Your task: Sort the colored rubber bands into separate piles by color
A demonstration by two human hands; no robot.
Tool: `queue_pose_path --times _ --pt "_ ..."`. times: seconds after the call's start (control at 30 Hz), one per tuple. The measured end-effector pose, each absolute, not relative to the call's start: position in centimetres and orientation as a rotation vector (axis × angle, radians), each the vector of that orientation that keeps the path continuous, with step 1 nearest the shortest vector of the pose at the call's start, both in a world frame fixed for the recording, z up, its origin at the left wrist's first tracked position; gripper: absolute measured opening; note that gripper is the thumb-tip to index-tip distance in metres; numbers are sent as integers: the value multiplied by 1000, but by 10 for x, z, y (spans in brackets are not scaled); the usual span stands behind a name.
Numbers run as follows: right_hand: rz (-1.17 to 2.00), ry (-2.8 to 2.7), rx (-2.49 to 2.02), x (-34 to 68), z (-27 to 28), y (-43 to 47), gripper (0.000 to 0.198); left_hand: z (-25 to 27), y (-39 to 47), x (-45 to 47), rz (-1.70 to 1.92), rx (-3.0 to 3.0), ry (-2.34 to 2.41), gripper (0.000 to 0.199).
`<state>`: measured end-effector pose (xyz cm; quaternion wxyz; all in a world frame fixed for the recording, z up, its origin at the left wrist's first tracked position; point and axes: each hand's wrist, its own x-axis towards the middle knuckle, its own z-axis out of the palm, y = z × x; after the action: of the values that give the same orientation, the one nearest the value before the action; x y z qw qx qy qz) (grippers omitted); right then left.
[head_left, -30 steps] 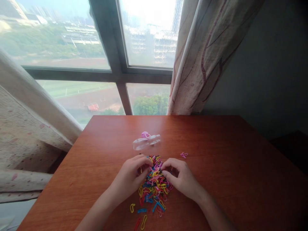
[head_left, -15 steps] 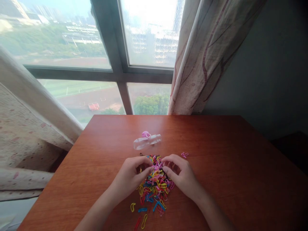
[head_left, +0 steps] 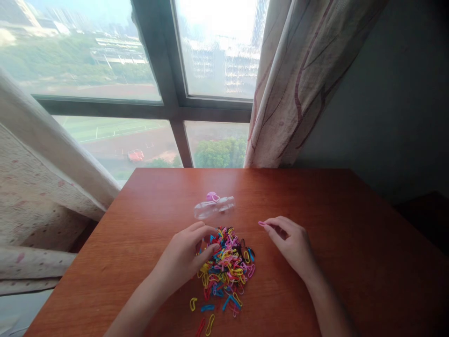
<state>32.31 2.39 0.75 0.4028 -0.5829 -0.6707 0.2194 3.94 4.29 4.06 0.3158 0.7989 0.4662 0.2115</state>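
A heap of small rubber bands [head_left: 228, 262] in pink, yellow, red, blue and black lies on the wooden table. At the left edge of the heap is my left hand [head_left: 191, 248], its thumb and fingers apart with nothing seen between them. To the right of the heap, my right hand [head_left: 289, 241] pinches a pink rubber band [head_left: 262, 223] between thumb and fingertips. That band sticks out to the left of the fingers. The spot just behind these fingertips is hidden.
Beyond the heap lies a clear plastic bottle [head_left: 213, 208] on its side, with a pink lid [head_left: 212, 196] by it. Loose bands, one a yellow band [head_left: 210, 325], lie near the front. A window [head_left: 217, 145] and curtains border the table [head_left: 333, 210].
My right hand has moved right, away from the heap, to where loose pink bands lay, and now pinches a pink band. My left hand has shifted slightly left, its fingers a little wider.
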Motion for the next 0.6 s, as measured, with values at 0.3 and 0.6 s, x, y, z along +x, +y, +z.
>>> queue_pose_path --times 0.3,0.6 --pt "395 -1808 -1681 354 -14 29 22 31 45 35 288 2333 1285 16" --pt "390 -1726 -1668 353 -15 30 21 31 43 36 323 2366 1269 18"
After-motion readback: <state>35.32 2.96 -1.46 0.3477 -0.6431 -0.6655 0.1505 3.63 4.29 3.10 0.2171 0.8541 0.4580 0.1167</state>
